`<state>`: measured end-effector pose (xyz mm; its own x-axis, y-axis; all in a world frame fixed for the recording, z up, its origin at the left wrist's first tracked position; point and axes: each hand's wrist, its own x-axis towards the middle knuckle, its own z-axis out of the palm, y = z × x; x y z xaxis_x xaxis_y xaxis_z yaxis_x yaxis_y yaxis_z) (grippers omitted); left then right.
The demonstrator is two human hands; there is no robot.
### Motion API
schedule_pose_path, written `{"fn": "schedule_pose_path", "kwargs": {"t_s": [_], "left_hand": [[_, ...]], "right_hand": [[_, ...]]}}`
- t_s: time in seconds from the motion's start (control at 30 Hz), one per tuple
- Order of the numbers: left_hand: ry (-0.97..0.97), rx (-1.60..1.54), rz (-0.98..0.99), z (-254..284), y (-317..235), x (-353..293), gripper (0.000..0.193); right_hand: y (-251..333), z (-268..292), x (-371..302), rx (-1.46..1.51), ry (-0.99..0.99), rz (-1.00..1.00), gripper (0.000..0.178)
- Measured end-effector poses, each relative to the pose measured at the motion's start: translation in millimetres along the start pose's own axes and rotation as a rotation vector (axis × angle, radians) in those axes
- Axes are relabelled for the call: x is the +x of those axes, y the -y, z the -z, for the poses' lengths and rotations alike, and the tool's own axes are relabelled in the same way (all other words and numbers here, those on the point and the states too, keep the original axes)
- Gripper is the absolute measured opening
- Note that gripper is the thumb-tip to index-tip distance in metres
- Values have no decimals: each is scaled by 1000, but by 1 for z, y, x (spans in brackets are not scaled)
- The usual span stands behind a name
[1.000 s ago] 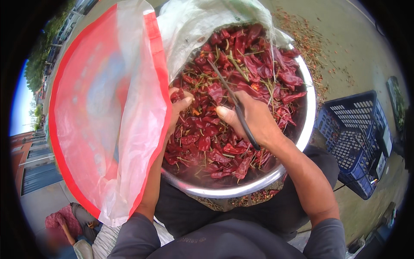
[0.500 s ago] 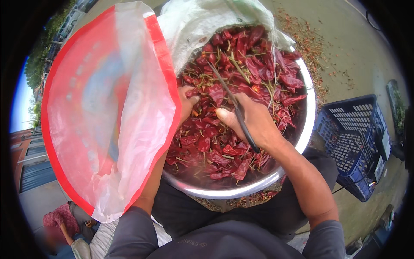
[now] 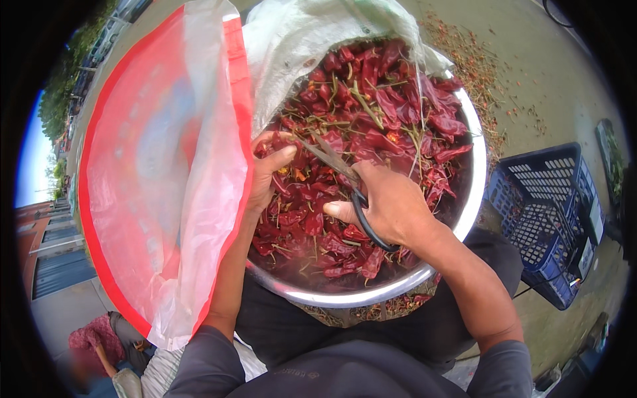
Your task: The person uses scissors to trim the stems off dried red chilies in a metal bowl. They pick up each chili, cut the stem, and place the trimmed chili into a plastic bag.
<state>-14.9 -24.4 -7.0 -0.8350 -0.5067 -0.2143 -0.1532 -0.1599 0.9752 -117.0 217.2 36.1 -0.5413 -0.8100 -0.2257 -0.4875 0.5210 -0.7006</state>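
**Grey metal scissors w/ black loop handles point(image 3: 342, 167) open over wrinkly, dark red peppers point(image 3: 312, 212)**

We see the right hand point(image 3: 391, 202) closed round the black handles, w/ its thumb sticking out to the left. The two blades are a bit apart & point up & left, toward the left hand point(image 3: 267, 174).

The left hand is partly curled, thumb up, just beside the blade tips. Something red is by its fingers, but we can't tell if it's gripped, b/c the fingertips are partly hidden.

The peppers lie in a big heap in a round, shiny silver metal bowl point(image 3: 476, 162). Lots have thin, tan stems. Both hands are over the heap, & the bowl is in front of the dark trousers point(image 3: 292, 325).

At the back of the bowl, we see a white woven plastic sack point(image 3: 302, 36) hanging over the rim & touching the peppers. On the left is a thin, see-thru plastic sheet w/ a red edge point(image 3: 152, 199). It hides part of the left arm.

On the right, a dark blue plastic crate w/ lots of holes point(image 3: 537, 222) sits on the grey-green ground point(image 3: 564, 73). Btwn the crate & the sack, small brown & red bits point(image 3: 474, 73) are spread about. Low on the left, we see another person in a dark pink top point(image 3: 99, 338).
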Motion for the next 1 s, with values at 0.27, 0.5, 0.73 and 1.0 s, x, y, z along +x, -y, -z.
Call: {"fn": "schedule_pose_path", "kwargs": {"t_s": [0.27, 0.5, 0.73, 1.0], "left_hand": [[147, 35, 46, -7, -12, -11, 28], [112, -151, 104, -9, -6, -15, 27], [156, -456, 68, -35, -16, -23, 19], [105, -669, -66, -63, -32, -35, 19]], "right_hand": [[-6, -13, -2, -33, -86, 109, 60], [-5, -15, -5, 180, -97, 116, 54], [-2, -41, -2, 704, -21, 118, 49], [11, -26, -17, 1219, 251, 132, 45]]}}
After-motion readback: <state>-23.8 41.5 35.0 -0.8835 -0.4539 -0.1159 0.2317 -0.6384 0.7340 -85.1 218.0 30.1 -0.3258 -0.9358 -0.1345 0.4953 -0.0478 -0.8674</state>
